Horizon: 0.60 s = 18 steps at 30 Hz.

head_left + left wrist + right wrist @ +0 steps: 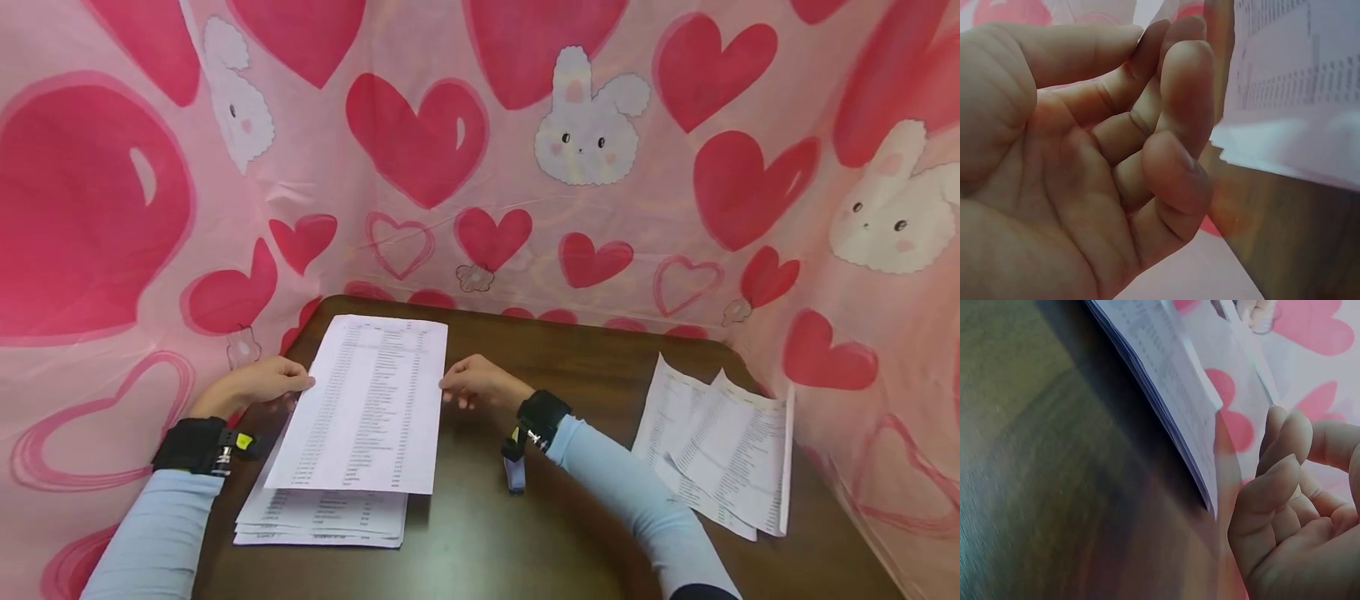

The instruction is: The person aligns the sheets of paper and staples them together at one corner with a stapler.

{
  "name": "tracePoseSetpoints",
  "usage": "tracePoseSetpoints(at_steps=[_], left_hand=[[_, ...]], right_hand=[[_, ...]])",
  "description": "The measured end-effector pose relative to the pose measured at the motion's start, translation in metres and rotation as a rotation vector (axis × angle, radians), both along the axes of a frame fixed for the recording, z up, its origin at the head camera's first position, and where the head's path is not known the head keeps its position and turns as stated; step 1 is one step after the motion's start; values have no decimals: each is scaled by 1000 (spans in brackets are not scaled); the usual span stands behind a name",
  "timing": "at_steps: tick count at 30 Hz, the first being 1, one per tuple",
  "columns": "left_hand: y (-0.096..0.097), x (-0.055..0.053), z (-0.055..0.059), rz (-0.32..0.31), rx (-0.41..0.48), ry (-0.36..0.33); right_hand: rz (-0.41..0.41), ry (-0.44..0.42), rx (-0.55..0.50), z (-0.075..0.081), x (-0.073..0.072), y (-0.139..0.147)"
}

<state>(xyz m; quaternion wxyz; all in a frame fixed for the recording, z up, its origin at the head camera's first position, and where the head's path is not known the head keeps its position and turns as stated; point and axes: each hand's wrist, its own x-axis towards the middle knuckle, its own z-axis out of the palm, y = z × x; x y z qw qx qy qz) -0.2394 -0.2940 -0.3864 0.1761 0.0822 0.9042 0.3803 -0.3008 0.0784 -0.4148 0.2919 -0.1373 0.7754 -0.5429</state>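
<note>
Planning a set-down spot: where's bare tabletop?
Bare: the table front-centre, between the paper stack and right sleeve; also its far strip, between the held sheet and loose papers, beyond the right hand. Crowded: left, under the sheet; right, at the papers.

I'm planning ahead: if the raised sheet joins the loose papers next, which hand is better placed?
Right hand, probably: it pinches the raised sheet on the side nearer the loose papers; the left hand is farther.

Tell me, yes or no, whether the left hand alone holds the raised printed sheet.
No, the left hand and the right hand pinch opposite side edges of the printed sheet.
</note>
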Motion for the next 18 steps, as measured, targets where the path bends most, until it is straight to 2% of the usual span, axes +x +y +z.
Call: tracePoseSetpoints(at_steps=[6, 10, 18], left_hand=[[-9, 8, -7, 19, 0, -20], [-11, 13, -11, 57, -10, -54], [-11, 20, -23, 90, -51, -56]], right_hand=[[25, -12, -2, -6, 5, -13], [37, -24, 15, -12, 7, -19], [47, -12, 57, -22, 12, -22]])
